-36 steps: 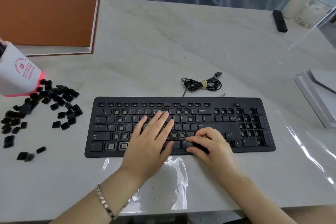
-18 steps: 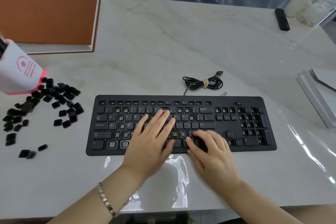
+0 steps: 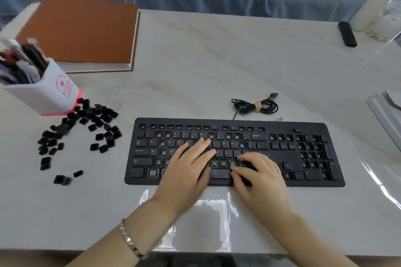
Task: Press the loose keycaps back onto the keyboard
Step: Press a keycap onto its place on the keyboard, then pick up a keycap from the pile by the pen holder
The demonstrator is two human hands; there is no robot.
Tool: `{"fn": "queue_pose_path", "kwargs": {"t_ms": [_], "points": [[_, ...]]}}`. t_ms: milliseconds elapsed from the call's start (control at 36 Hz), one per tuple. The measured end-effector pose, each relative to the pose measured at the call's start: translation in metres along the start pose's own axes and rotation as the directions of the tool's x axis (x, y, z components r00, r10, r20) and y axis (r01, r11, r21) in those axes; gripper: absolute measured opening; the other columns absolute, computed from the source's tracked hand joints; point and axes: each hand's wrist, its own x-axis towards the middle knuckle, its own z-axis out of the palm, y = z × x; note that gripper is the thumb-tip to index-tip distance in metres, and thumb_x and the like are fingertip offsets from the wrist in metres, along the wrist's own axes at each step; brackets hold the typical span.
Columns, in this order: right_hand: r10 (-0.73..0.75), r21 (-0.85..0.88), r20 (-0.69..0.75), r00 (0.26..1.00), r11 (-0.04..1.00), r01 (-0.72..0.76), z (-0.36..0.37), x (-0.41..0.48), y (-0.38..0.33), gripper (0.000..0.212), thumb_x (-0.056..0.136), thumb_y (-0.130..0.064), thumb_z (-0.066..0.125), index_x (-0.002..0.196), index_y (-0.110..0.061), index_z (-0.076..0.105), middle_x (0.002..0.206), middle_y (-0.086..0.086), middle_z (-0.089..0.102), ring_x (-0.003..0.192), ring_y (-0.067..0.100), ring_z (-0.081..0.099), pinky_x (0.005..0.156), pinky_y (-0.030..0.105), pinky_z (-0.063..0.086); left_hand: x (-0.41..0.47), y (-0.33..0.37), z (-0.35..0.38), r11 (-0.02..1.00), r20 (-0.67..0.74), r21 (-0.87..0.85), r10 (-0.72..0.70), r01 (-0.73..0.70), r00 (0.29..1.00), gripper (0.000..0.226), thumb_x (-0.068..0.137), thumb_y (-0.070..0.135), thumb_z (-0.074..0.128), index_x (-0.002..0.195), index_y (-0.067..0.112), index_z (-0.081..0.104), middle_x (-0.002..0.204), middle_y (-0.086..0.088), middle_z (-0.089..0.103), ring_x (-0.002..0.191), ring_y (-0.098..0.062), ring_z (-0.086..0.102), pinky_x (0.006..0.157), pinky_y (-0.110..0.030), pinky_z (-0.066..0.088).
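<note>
Black keyboard (image 3: 236, 136) lies flat on the pale worktop (image 3: 217, 60), near its front edge. Several key positions on the keyboard stand bare, with pale switch stems showing, notably in the number row, the bottom letter row and the keypad block. Left hand (image 3: 186, 171) lies open and flat on the centre of the keyboard, fingers straight and spread over the letter rows, thumb on the space bar. Right hand (image 3: 260, 178) sits just beside it on the keyboard, right of the space bar, fingers bent with tips down on the lower rows; whether a keycap lies under them cannot be told. Loose keycaps (image 3: 86, 128), black, are scattered on the worktop left of the keyboard, apart from it, a few strays lying nearer the front edge. A white pen holder (image 3: 50, 93) with a red base stands behind the keycaps, further left of the keyboard, touching the nearest ones. A coiled cable (image 3: 255, 106) lies just behind the keyboard. A brown-covered book (image 3: 80, 30) lies well behind and left of the keyboard. A bracelet (image 3: 130, 239) circles the left wrist.
</note>
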Motion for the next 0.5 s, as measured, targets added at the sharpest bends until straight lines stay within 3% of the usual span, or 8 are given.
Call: {"fn": "queue_pose_path", "kwargs": {"t_ms": [83, 167, 250, 333, 417, 500], "points": [[0.079, 0.184, 0.075, 0.994, 0.979, -0.091, 0.006, 0.019, -0.028, 0.018, 0.079, -0.021, 0.059, 0.083, -0.013, 0.075, 0.086, -0.003, 0.068, 0.088, 0.007, 0.053, 0.081, 0.019, 0.044, -0.015, -0.010, -0.022, 0.995, -0.037, -0.045, -0.089, 0.087, 0.995, 0.042, 0.088, 0.022, 0.042, 0.126, 0.011, 0.058, 0.138, -0.005, 0.051, 0.123, -0.013, 0.043, 0.108, -0.029, 0.026], [0.070, 0.305, 0.245, 0.967, 0.941, -0.146, 0.012, 0.041, -0.062, 0.013, 0.084, -0.015, 0.063, 0.090, -0.014, 0.074, 0.088, -0.004, 0.069, 0.088, 0.006, 0.058, 0.082, 0.018, 0.044, -0.036, -0.032, -0.048, 0.979, -0.098, -0.030, -0.205, 0.203, 0.974, 0.042, 0.088, 0.025, 0.042, 0.126, 0.013, 0.057, 0.137, -0.004, 0.050, 0.117, -0.014, 0.047, 0.103, -0.025, 0.033], [-0.018, 0.334, 0.369, 0.929, 0.936, -0.114, 0.024, 0.059, -0.092, 0.018, 0.090, -0.018, 0.057, 0.098, -0.016, 0.072, 0.096, -0.005, 0.068, 0.096, 0.009, 0.057, 0.086, 0.022, 0.044, -0.059, -0.063, -0.077, 0.938, -0.148, 0.106, -0.315, 0.332, 0.937, 0.032, 0.086, 0.020, 0.061, 0.117, 0.010, 0.064, 0.123, -0.006, 0.059, 0.109, -0.019, 0.054, 0.093, -0.037, 0.043], [-0.085, 0.355, 0.421, 0.903, 0.932, -0.078, 0.042, 0.076, -0.120, 0.023, 0.092, -0.018, 0.051, 0.105, -0.016, 0.070, 0.104, -0.003, 0.067, 0.101, 0.011, 0.056, 0.090, 0.027, 0.044, -0.081, -0.093, -0.105, 0.823, -0.109, 0.307, -0.468, 0.477, 0.877, 0.046, 0.067, 0.028, 0.085, 0.105, 0.009, 0.069, 0.106, -0.008, 0.066, 0.090, -0.031, 0.064, 0.076, -0.043, 0.050], [-0.129, 0.353, 0.499, 0.857, 0.933, -0.065, 0.058, 0.088, -0.145, 0.027, 0.093, -0.017, 0.049, 0.114, -0.017, 0.066, 0.114, -0.002, 0.062, 0.107, 0.013, 0.055, 0.093, 0.028, 0.042, -0.102, -0.113, -0.129, 0.720, -0.098, 0.396, -0.584, 0.570, 0.806, 0.049, 0.061, 0.040, 0.086, 0.097, 0.011, 0.071, 0.096, -0.009, 0.066, 0.078, -0.032, 0.062, 0.064, -0.039, 0.047], [-0.178, 0.339, 0.559, 0.810, 0.940, -0.028, 0.073, 0.095, -0.166, 0.029, 0.094, -0.016, 0.047, 0.119, -0.017, 0.063, 0.119, -0.001, 0.058, 0.111, 0.014, 0.052, 0.095, 0.027, 0.040, -0.117, -0.125, -0.141, 0.665, -0.108, 0.332, -0.678, 0.669, 0.727, 0.044, 0.074, 0.047, 0.074, 0.107, 0.019, 0.067, 0.105, -0.002, 0.061, 0.089, -0.023, 0.058, 0.068, -0.030, 0.041]]}}
